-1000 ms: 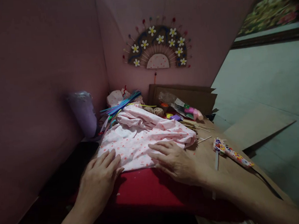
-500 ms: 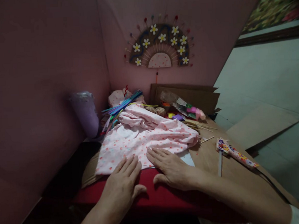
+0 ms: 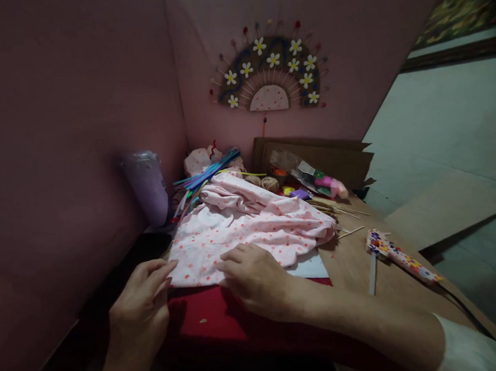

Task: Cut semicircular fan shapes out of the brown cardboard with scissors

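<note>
A pale pink cloth [image 3: 234, 231] with red dots lies crumpled at the back and flatter towards the front, over a white sheet [image 3: 309, 265]. At its front left corner my left hand [image 3: 140, 307] is closed, thumb and fingers pinched together at the cloth's edge. My right hand [image 3: 258, 280] rests on the front part of the cloth, its fingers bent, slightly apart and pointing left; its thumb is mostly hidden. Below both hands shows a red surface [image 3: 205, 311] with a small pale scrap on it.
Pipe cleaners [image 3: 209, 174], twine balls [image 3: 268, 184], a plastic packet [image 3: 327, 183] and thin sticks [image 3: 351, 230] lie behind the cloth. A flower-patterned glue gun [image 3: 404, 260] sits on brown board at right. A purple cup [image 3: 147, 189] stands left; a decorated half-circle fan [image 3: 272, 61] hangs behind.
My left hand has moved left from lying flat on the cloth to its front left corner and closed. My right hand has shifted left, its fingers now bent. The view has turned slightly.
</note>
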A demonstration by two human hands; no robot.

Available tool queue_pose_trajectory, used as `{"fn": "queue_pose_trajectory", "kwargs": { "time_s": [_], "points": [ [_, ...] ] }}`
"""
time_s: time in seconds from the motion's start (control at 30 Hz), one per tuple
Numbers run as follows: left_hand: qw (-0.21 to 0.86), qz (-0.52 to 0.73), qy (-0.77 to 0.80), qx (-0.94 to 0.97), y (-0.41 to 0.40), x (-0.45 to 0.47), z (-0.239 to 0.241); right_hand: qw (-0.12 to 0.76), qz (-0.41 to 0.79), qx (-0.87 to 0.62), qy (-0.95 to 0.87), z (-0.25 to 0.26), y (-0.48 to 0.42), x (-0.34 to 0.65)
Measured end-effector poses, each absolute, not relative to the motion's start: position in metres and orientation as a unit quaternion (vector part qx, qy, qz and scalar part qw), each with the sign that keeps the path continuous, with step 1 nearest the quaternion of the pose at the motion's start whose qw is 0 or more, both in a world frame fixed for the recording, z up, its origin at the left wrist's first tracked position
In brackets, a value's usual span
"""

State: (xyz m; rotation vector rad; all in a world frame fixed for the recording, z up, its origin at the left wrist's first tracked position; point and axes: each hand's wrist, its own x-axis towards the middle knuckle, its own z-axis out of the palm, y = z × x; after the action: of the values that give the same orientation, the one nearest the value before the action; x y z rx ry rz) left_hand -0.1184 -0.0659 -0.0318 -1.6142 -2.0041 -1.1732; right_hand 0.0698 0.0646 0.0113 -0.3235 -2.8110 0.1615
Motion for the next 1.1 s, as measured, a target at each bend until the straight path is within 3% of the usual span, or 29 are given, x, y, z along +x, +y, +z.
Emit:
{"fn": "queue_pose_trajectory", "kwargs": {
  "time_s": [0.17, 0.33, 0.43, 0.7, 0.83, 0.97, 1.1],
  "points": [
    [0.179, -0.431, -0.719, -0.515, -0.067, -0.131, -0.026, 0.129, 0.041, -0.116, -0.984, 0.009, 0.054, 0.041],
    [0.142, -0.341, -0.749, -0.550, -0.063, -0.133, -0.038, 0.124, 0.022, -0.125, -0.984, 0.007, 0.048, 0.029],
    [0.123, -0.351, -0.759, -0.534, -0.059, -0.129, -0.040, 0.143, 0.018, -0.127, -0.981, 0.002, 0.042, 0.021],
    [-0.078, -0.508, -0.741, -0.431, -0.054, -0.123, -0.015, 0.190, 0.022, -0.174, -0.966, -0.016, 0.039, 0.001],
    [0.027, -0.472, -0.750, -0.462, -0.058, -0.132, -0.017, 0.243, 0.137, -0.243, -0.929, -0.011, 0.052, 0.001],
    [0.115, -0.319, -0.727, -0.596, -0.058, -0.135, -0.032, 0.311, 0.346, -0.293, -0.835, -0.008, 0.063, 0.004],
    [0.170, -0.189, -0.745, -0.617, -0.053, -0.133, -0.037, 0.339, 0.409, -0.294, -0.795, -0.011, 0.069, 0.007]
  ]
}}
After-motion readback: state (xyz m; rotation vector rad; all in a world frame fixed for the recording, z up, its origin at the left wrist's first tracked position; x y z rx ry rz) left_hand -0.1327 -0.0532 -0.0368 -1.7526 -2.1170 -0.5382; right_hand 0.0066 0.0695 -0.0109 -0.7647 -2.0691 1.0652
